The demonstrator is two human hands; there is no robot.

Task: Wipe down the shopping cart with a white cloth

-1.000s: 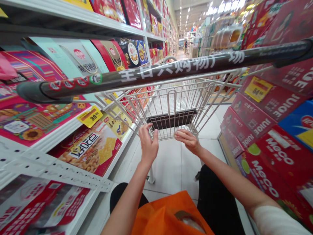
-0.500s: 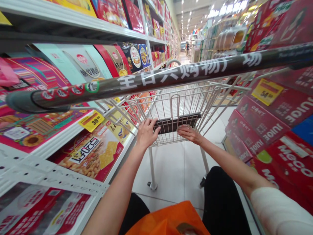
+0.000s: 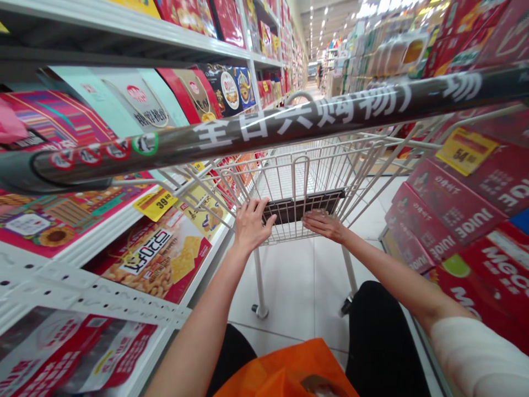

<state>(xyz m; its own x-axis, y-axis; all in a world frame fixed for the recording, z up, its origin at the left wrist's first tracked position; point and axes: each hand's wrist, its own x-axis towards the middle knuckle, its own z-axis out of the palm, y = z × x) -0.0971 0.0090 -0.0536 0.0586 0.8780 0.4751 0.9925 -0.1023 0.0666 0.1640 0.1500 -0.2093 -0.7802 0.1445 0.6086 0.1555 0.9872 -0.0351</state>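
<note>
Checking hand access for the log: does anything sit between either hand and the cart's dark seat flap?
Nothing visible. The left hand touches the dark seat flap at its left end, the right hand at its lower edge. The handle bar crosses above them, not between.

Handle bar (image 3: 264,124) ends cut off; orange bag (image 3: 285,369) cropped below.

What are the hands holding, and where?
Nothing is gripped. The left hand lies open on the cart's wire back, and the right hand rests flat at the bottom of the dark flap.
</note>
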